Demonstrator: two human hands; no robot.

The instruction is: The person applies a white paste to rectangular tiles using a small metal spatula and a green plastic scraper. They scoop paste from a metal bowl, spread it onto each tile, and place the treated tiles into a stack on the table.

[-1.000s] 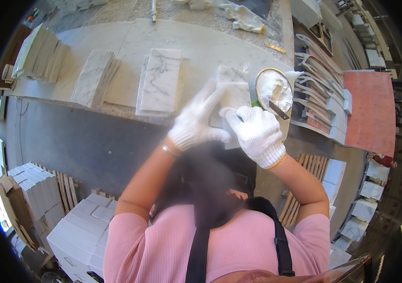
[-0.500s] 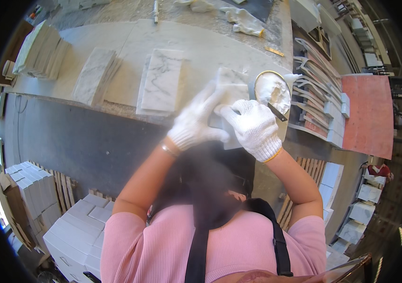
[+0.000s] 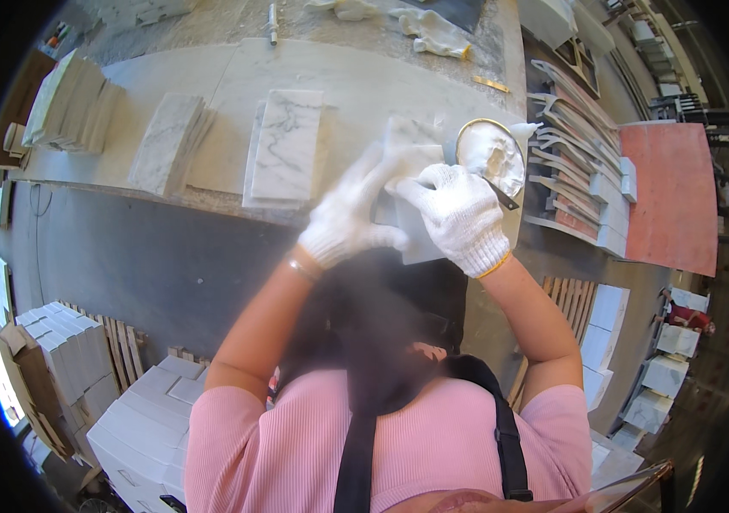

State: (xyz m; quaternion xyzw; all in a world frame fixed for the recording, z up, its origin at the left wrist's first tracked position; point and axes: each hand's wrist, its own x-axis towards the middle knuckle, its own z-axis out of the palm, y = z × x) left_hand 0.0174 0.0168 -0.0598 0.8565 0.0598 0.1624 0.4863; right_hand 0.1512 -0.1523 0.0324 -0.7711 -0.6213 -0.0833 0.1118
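Note:
My left hand (image 3: 343,212), in a white knit glove, reaches over the near edge of the table with thumb and fingers spread; its fingertips are blurred. Beside it my right hand (image 3: 463,215), gloved too, has its fingers curled closed over a pale tile (image 3: 420,245); whatever they pinch is hidden. Another light marble tile (image 3: 412,132) shows just beyond the fingers. By the right hand sits a round tin of white paste (image 3: 489,154) with a dark-handled putty knife (image 3: 502,195) at its near rim.
To the left lie veined marble tiles (image 3: 289,141), a leaning group of tiles (image 3: 168,141) and a taller stack (image 3: 69,103). Spare white gloves (image 3: 433,32) are at the back. Curved stone pieces (image 3: 565,162) stand right of the table. Boxes (image 3: 155,427) fill the lower left.
The whole view has shifted slightly. Both hands keep nearly the same pose over the tile, with the left fingers still blurred.

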